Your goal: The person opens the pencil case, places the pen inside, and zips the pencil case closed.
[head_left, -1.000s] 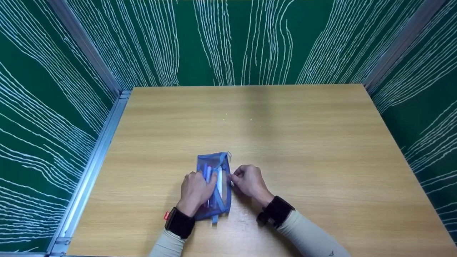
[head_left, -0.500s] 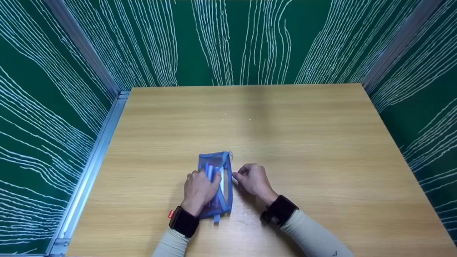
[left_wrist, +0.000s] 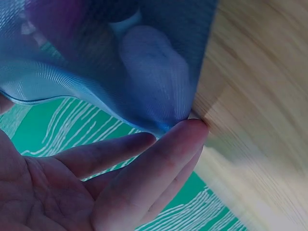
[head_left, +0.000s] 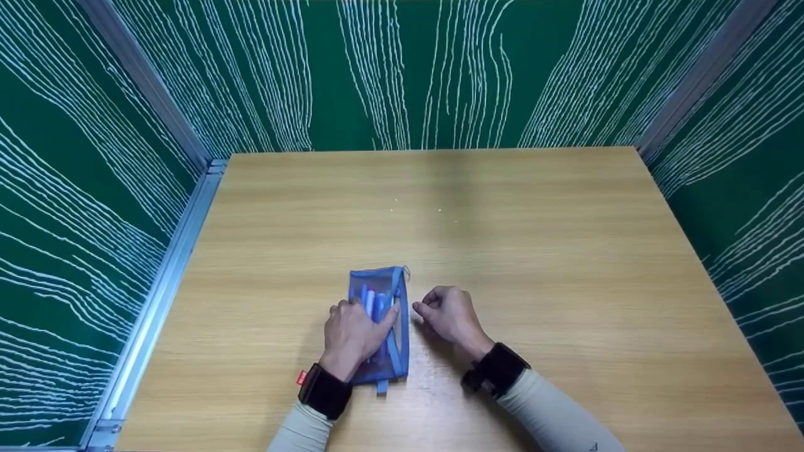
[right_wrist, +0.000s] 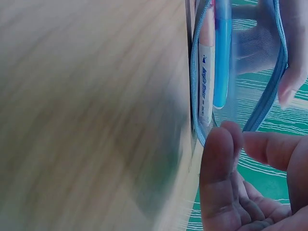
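A blue mesh pencil case (head_left: 375, 277) lies on the table, its zipped opening along the right side. My left hand (head_left: 352, 333) grips it from the left, the thumb lying over the top near the opening. In the left wrist view its fingers (left_wrist: 163, 154) reach the mesh edge from below. Inside, the right wrist view shows a bright blue pen (right_wrist: 222, 62) beside a white printed pen (right_wrist: 206, 84). My right hand (head_left: 453, 316) is just right of the case, apart from it in the head view. Its thumb and fingers are curled together, with nothing visible between them.
The wooden table (head_left: 534, 232) carries a few tiny white specks (head_left: 439, 210) behind the case. Green walls with white wavy lines (head_left: 370, 75) enclose it at the back and sides. A metal rail (head_left: 169, 270) runs along the left edge.
My right hand has moved off the case's right edge, slightly to the right. My left thumb has shifted right over the opening, and the case has moved a little right.
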A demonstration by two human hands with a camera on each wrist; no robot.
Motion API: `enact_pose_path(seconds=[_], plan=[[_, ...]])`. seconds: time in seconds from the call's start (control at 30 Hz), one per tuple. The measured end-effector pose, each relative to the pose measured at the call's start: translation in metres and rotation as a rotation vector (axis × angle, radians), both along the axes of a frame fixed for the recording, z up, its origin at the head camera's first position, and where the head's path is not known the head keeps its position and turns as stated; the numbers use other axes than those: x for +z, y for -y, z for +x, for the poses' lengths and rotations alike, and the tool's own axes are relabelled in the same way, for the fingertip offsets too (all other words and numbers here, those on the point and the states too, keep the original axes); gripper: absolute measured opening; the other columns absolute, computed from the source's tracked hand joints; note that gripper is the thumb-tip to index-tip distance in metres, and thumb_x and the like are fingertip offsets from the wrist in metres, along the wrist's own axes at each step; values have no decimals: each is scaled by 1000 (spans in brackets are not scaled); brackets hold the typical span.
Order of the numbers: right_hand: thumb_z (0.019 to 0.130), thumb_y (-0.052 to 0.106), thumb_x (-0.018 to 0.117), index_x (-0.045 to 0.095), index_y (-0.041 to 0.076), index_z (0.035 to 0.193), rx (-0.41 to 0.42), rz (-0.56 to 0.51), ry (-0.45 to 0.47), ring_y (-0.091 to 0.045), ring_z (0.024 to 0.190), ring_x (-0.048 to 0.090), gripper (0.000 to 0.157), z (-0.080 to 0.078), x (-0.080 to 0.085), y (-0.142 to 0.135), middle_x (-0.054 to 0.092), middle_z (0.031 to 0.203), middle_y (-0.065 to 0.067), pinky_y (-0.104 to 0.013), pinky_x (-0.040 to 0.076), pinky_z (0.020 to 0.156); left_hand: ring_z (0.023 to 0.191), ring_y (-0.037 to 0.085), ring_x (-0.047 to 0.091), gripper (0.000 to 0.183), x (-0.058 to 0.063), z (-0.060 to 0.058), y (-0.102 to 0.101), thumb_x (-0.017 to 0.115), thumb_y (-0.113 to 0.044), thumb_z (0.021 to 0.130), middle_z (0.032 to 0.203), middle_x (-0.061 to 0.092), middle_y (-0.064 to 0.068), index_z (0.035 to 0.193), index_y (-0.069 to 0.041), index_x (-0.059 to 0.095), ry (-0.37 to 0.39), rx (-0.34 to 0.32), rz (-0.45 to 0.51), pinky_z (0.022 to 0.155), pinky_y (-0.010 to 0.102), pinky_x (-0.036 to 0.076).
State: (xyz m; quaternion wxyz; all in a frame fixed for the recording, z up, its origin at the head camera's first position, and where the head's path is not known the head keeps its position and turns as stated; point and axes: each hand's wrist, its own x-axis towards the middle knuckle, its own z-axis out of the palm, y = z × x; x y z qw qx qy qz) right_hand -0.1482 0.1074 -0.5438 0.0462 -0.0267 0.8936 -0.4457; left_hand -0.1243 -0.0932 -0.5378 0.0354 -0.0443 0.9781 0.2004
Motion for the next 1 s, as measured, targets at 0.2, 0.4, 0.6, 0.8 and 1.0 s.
enact_pose_path(seconds=[0.2,0.4,0.6,0.8,1.0], plan=[[86,19,82,72,11,78,1,-5,-16,-8,54,59,16,3,-2,-4,67,64,5,-27,50,54,84,30,58,106,-1,2,2,34,-88,88,93,60,17,126,7,61,-30,-9,-23,67,44,53],[87,17,81,70,10,79,25,-14,-10,-8,48,61,15,8,-4,-8,67,62,5,-26,48,46,101,36,61,82,-1,-3,9,41,-67,101,110,64,24,130,7,61,-126,-47,12,78,50,56],[87,16,81,71,9,84,31,1,14,-10,46,62,13,10,-4,-10,69,66,4,-28,52,51,116,40,59,61,1,-16,14,46,-43,107,125,64,28,134,10,58,-206,-124,69,98,50,50],[86,16,81,71,9,88,30,14,30,-8,44,61,13,12,-5,-12,71,69,3,-28,53,56,127,41,55,50,2,-34,15,47,-33,108,133,61,26,135,7,59,-199,-220,84,109,49,42],[86,15,82,71,8,89,34,13,34,-8,44,61,13,13,-4,-14,72,70,3,-29,53,54,128,39,55,45,2,-54,14,48,-27,109,135,61,25,138,6,57,-194,-345,103,111,48,41]])
